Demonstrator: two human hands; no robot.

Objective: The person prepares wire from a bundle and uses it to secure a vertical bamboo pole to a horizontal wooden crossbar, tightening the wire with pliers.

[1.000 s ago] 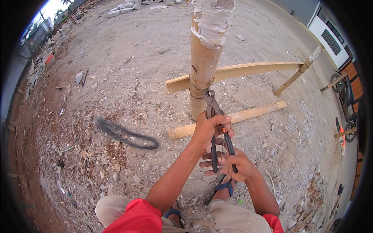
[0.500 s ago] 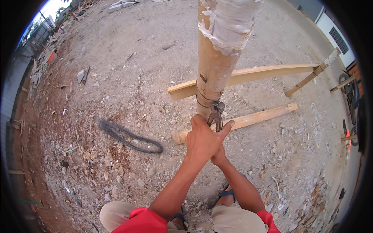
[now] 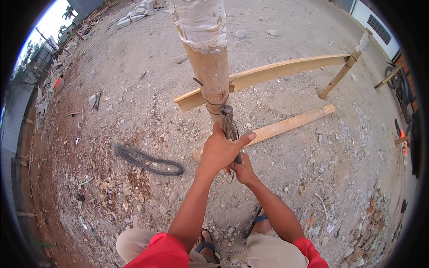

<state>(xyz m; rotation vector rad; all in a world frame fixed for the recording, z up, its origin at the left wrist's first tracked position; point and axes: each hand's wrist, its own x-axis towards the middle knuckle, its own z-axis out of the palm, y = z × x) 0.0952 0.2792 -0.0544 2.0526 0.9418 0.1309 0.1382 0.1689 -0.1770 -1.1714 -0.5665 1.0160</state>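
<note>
In front of me stands a thick bamboo post (image 3: 208, 67), its upper part coated white, leaning slightly. Thin dark wire (image 3: 213, 103) loops around it and around a plank (image 3: 268, 73) behind. Rusty pincers (image 3: 229, 123) have their jaws at the twisted wire on the post's right side. My left hand (image 3: 221, 149) is closed around the pincers' handles, close against the post, thumb stretched to the right. Just below and to the right, my right hand (image 3: 243, 169) grips the lower handle end; its fingers are partly hidden. A loose wire end hangs beside the handles.
A coil of dark wire (image 3: 149, 161) lies on the stony ground to the left. Behind my hands lies a bamboo pole (image 3: 290, 127). The plank runs right to a short stake (image 3: 346, 67). Grey blocks (image 3: 134, 15) sit far off; a motorbike (image 3: 397, 94) is at the right edge.
My view has shifted, so the post appears further left and tilted. The pincers' handles now slant down to the right, and my right hand shows more, out from under the left.
</note>
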